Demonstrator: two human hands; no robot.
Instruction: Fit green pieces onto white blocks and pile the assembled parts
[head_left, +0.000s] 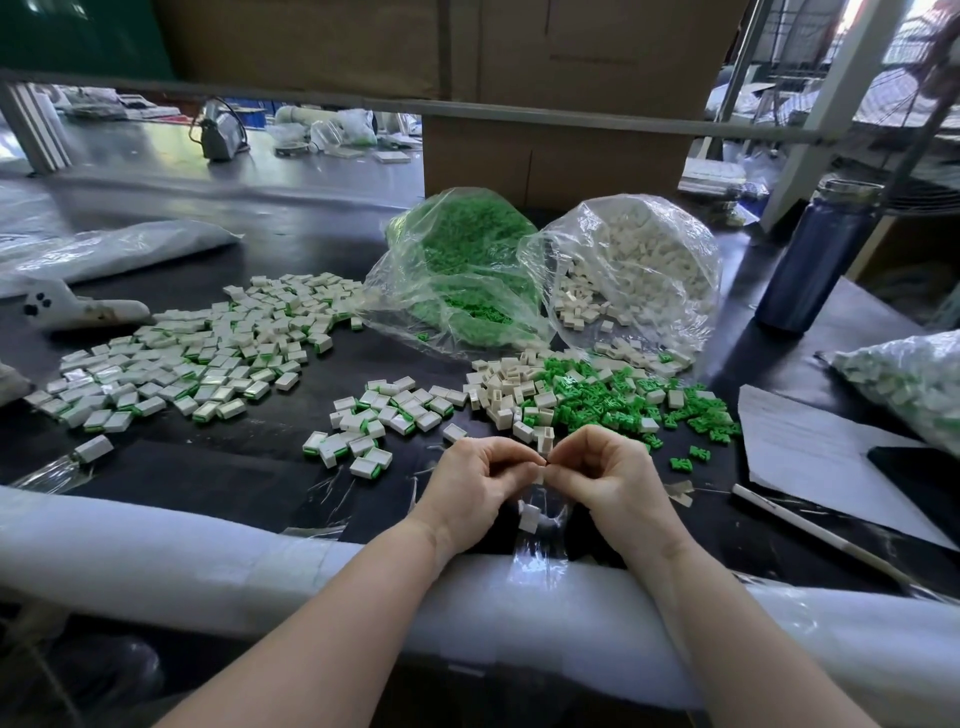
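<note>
Left hand (475, 480) and right hand (602, 475) together at the near table (249, 467) edge, fingers (524, 467) pinching a small white block (541, 474); beyond, mixed loose green pieces (597, 400) and assembled parts (171, 358)

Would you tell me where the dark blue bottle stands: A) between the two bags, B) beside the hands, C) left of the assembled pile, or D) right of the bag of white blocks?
D: the dark blue bottle stands upright, right of the bag of white blocks.
</note>
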